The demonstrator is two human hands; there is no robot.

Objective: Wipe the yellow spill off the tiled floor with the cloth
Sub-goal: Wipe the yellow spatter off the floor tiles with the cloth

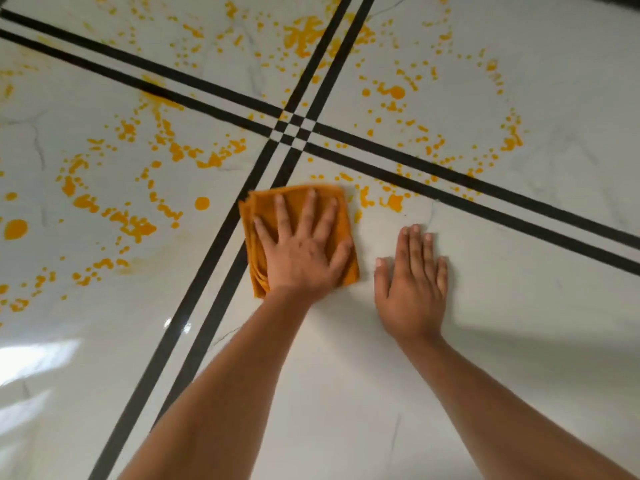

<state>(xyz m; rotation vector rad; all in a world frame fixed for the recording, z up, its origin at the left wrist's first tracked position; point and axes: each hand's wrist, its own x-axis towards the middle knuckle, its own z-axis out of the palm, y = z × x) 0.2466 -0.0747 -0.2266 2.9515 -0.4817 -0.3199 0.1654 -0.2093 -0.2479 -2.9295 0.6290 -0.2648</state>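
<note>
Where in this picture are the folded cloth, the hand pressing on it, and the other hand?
folded cloth (258, 216): head view, its bare upper-left corner.
left hand (301, 258): head view, the back of the hand, flat on the cloth.
right hand (414, 289): head view, the back of the hand, flat on bare tile.

One view only, from the head, looking steeply down and forward at the tiled floor (485, 341). It sits close: both forearms run in from the bottom edge and fill the lower frame. The wide lens bends the black tile lines (298, 129), which cross just above centre.
</note>
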